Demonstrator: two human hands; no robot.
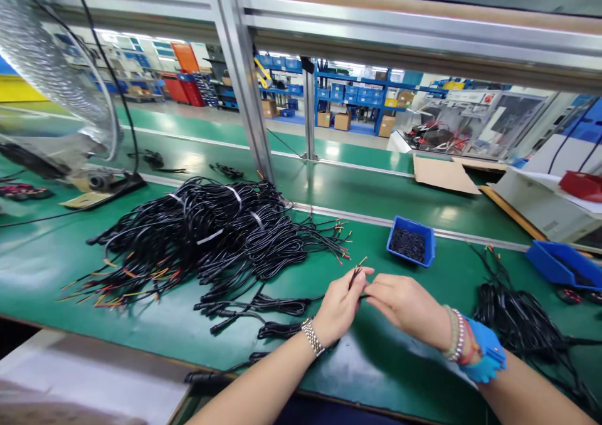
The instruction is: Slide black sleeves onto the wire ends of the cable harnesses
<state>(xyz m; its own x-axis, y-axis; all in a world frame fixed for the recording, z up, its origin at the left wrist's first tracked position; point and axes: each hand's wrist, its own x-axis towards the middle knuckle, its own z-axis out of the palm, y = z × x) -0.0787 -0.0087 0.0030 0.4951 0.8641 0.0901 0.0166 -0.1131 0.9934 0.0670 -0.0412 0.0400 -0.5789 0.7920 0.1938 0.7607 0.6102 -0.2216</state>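
Observation:
My left hand (337, 307) is closed on a thin black cable (354, 278), whose yellowish wire ends stick up above the thumb. Beside it, the fingers of my right hand (408, 303) are pinched together at the same cable, close to the left fingertips. Whether the right fingers also hold a small part is hidden. Left of my hands lies a big heap of bundled black cables (202, 224) with red and yellow wire ends. A few separate cable bundles (282, 304) lie nearer, partly behind my left forearm.
A blue bin (433, 249) of small black pieces stands beyond my right hand. More black cables (512, 318) and another blue bin (564, 265) are at the right. A metal post (242, 80) rises behind the heap; a foil duct (56, 61) hangs at the left.

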